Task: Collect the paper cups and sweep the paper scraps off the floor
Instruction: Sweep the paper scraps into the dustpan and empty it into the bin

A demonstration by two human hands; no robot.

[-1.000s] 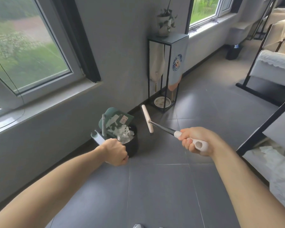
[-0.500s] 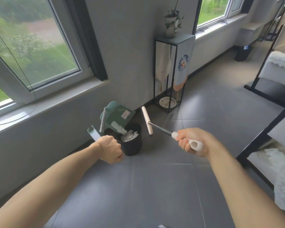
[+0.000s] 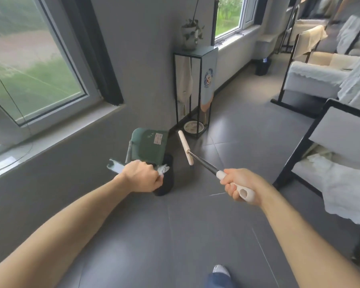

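Just beyond the left hand (image 3: 140, 177), clamped on its handle, the green dustpan (image 3: 149, 146) has tipped further, scraps (image 3: 163, 169) dropping into the black bin (image 3: 167, 179); right hand (image 3: 240, 187) grips the broom (image 3: 186, 147) aloft.

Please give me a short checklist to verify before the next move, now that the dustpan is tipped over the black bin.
1. Left hand grips the dustpan handle: ok.
2. Dustpan is tipped above the black bin: ok.
3. Paper scraps have landed in the bin: ok, white scraps show at its rim.
4. Dustpan is fully emptied: cannot tell, its inside faces away.
5. Right hand holds the broom, with its head clear of the bin: ok.
6. No scraps left on the visible floor: ok.
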